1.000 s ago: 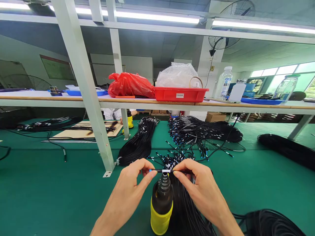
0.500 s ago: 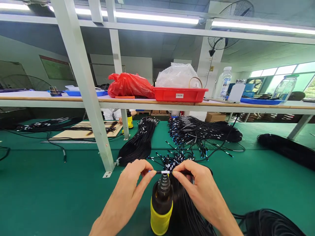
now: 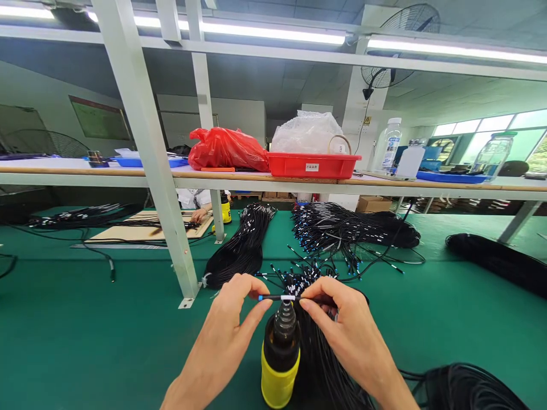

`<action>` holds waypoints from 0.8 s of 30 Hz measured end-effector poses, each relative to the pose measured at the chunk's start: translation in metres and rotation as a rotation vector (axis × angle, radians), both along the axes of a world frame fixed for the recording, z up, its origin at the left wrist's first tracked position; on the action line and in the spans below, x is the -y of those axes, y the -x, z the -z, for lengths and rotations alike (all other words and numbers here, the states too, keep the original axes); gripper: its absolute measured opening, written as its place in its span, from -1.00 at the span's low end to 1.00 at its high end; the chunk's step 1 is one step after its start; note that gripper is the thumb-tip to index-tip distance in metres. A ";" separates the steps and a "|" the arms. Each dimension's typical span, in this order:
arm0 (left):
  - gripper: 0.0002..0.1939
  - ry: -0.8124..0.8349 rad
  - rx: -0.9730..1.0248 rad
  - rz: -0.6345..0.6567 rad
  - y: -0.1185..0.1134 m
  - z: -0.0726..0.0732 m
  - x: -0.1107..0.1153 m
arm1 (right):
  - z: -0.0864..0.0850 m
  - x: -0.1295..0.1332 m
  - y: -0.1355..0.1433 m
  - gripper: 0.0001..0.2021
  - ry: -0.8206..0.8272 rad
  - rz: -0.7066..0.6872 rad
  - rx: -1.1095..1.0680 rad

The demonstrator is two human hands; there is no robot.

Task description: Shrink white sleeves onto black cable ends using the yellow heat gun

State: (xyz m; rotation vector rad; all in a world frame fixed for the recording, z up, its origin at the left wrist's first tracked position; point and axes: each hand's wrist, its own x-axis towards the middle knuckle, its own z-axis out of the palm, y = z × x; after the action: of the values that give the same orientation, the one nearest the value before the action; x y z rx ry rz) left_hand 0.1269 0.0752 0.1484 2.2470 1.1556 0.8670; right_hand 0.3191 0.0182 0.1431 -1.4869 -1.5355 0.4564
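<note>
Head view: right hand pinches a black cable, left hand at its tip, grip unclear.

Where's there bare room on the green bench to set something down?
The green bench is bare left of your left hand, nearer than the white post, and right of your right hand, between the long black bundle and the coiled cable. It's crowded between and beyond your hands: yellow tool, cable ends.

black cable end, level between left hand and right hand
its blue tip sits at the left fingertips, its white band just beside the right ones; a yellow-and-black tool stands below, between the hands, nozzle up under the band.
</note>
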 end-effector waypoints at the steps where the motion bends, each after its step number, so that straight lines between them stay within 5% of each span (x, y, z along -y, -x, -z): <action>1: -0.79 -0.012 -0.008 0.006 0.000 0.000 0.000 | 0.000 0.001 0.000 -0.86 0.004 0.002 0.001; 7: -0.57 -0.062 -0.037 -0.047 -0.002 0.001 -0.001 | -0.001 0.004 0.000 -0.67 0.057 -0.029 0.101; 16: -0.75 0.074 0.057 0.007 0.002 -0.003 0.002 | 0.002 0.003 -0.001 -0.86 -0.005 -0.008 0.007; 24: -0.55 0.084 0.018 0.029 -0.001 -0.002 0.002 | 0.000 0.006 0.002 -0.71 0.022 -0.058 0.084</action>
State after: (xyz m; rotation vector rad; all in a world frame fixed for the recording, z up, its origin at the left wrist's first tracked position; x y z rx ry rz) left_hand 0.1277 0.0731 0.1507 2.1787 1.1278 0.8110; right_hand 0.3173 0.0122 0.1427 -1.4985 -1.6470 0.4512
